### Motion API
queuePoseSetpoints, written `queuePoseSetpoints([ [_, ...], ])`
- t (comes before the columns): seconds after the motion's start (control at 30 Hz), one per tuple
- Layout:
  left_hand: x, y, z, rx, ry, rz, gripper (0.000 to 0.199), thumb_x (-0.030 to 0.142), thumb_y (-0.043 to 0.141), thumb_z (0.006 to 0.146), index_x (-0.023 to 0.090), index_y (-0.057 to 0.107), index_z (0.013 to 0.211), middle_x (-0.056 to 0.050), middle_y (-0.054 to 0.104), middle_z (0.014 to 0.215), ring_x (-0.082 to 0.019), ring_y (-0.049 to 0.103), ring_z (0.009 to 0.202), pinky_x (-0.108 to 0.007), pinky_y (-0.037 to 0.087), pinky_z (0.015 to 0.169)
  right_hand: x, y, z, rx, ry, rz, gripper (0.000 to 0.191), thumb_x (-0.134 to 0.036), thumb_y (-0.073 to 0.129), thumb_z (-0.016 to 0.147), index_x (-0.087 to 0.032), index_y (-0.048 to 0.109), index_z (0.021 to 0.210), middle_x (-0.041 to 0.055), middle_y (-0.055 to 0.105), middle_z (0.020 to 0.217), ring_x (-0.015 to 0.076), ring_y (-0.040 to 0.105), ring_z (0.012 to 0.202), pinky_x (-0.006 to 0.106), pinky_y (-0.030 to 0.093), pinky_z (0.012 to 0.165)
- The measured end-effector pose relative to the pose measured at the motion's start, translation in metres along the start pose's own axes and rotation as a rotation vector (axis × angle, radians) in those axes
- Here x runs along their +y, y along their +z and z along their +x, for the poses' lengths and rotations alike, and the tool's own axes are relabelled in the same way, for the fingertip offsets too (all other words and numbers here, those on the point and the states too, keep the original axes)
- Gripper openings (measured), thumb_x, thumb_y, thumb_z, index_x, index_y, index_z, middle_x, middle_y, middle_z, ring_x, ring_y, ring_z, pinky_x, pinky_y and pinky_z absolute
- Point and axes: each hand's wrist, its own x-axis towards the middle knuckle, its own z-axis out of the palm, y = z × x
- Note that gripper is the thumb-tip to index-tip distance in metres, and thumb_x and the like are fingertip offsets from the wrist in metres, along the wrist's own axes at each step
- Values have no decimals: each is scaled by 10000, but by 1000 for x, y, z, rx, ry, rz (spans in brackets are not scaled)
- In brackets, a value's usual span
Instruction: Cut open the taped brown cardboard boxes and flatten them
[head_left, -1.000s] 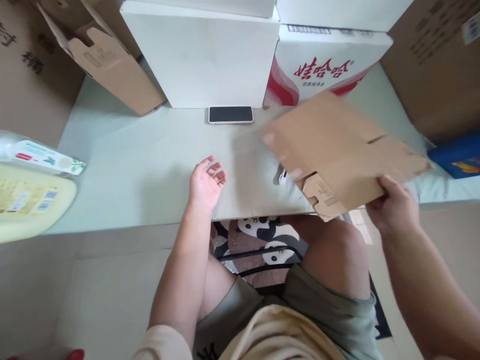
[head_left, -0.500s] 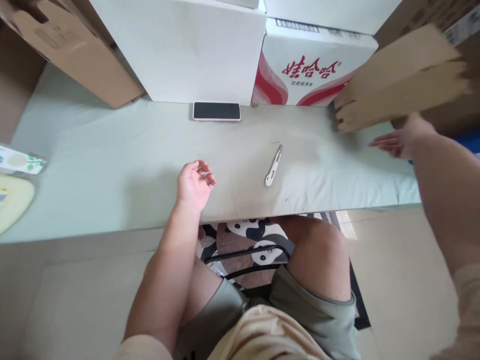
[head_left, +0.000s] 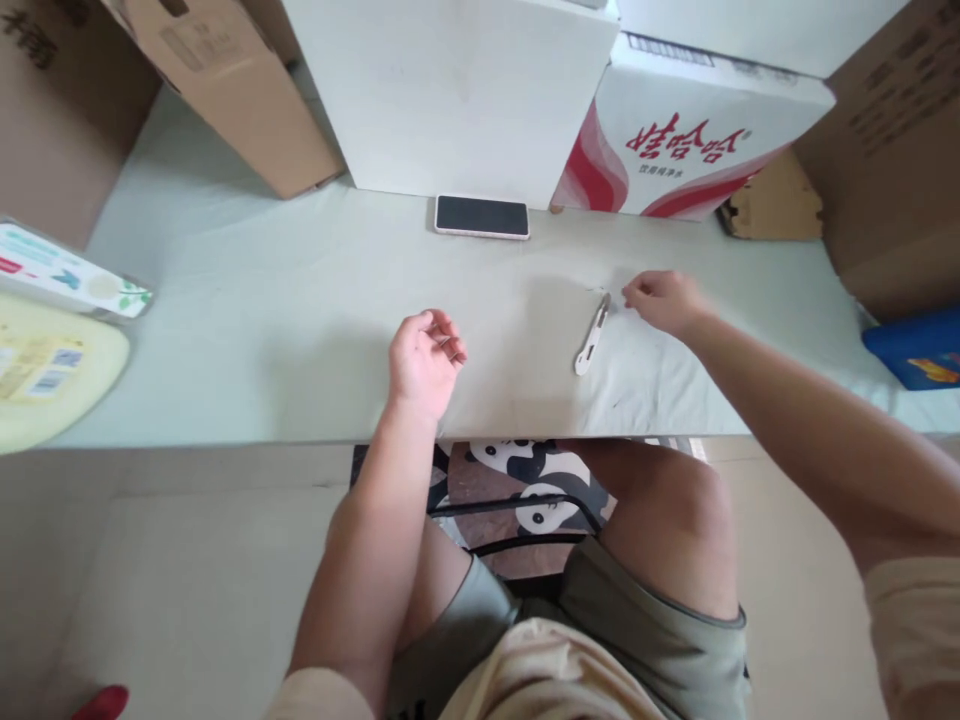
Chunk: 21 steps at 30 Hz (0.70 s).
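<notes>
A white utility knife [head_left: 593, 334] lies on the pale green cloth, its narrow tip pointing away from me. Just right of that tip, my right hand [head_left: 664, 300] hovers with its fingers drawn together and nothing visible in them. My left hand [head_left: 426, 365] is held above the cloth near the front edge, palm turned up, fingers loosely curled and apart, holding nothing. A folded brown cardboard piece [head_left: 780, 203] rests at the back right, beside the white and red box [head_left: 675, 150]. A phone [head_left: 482, 216] with a dark screen lies in front of a large white box [head_left: 457, 100].
Brown cartons stand at the left [head_left: 67, 120] and right [head_left: 892, 170] ends of the cloth-covered surface [head_left: 247, 300]. A narrow brown box [head_left: 240, 110] leans at the back left. A yellow container [head_left: 60, 365] sits at the left edge, a blue package [head_left: 915, 350] at the right.
My right hand has come back leftward from the cardboard piece to beside the utility knife. The cardboard, raised and blurred before, now rests at the back right. The view has shifted left.
</notes>
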Motion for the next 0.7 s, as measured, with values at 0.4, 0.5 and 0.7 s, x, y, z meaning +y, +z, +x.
queuePoseSetpoints([
  [0.4,13,-6,-4,-11,36,-43,221,299,531,854,174,600,685,7,541,631,-87,502,502,-208,409,532,-131,111,86,-86,-424,-308,566,-196,522,921,-149,572,1484,107,505,1631,301,428,1548,500,330,1302],
  [0.5,16,-10,-2,-7,42,-73,260,339,523,872,178,597,681,7,532,628,-87,495,508,-206,414,533,-124,123,97,-88,-458,-305,531,-188,433,964,-172,598,1468,84,549,1595,280,478,1524,528,365,1289],
  [0.7,18,-7,2,3,23,-123,341,375,466,917,182,587,663,11,501,614,-87,474,497,-216,409,530,-121,127,96,-56,-503,-362,512,-208,428,968,-180,646,1430,87,588,1557,296,536,1482,531,425,1250],
])
